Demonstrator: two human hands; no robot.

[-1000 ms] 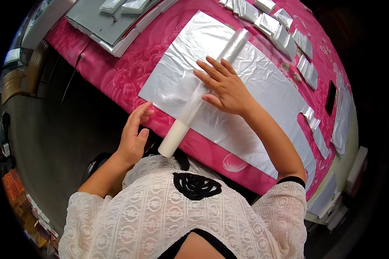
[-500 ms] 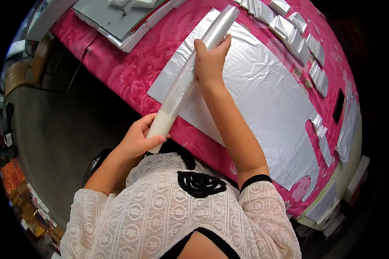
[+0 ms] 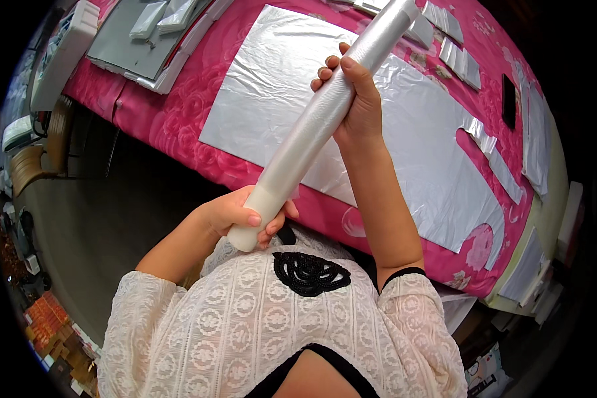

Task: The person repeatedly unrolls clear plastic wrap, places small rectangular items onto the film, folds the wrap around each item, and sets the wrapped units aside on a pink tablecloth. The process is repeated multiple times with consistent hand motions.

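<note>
A long roll of clear plastic film (image 3: 305,136) slants from near my waist up to the far right, held above the table. My left hand (image 3: 235,211) is closed round its whitish lower end, thumb on top. Farther up, my right hand (image 3: 363,109) grips the roll, with fingertips showing on its left side and the thumb across the top. Beneath the roll lies a large, silvery plastic sheet (image 3: 424,179), flat and slightly wrinkled, with a curved cutout at its right end. The roll hides part of this sheet.
A pink floral cloth (image 3: 172,132) covers the table. Folded plastic bundles (image 3: 459,63) lie along its far right side, near a black phone (image 3: 508,101). A grey board (image 3: 129,50) carrying more bundles sits at the far left. A chair (image 3: 40,162) stands left of the table.
The roll has come up closer to me and shifted right. My right hand has changed from resting along the roll to wrapping round it. The table has shifted in view.
</note>
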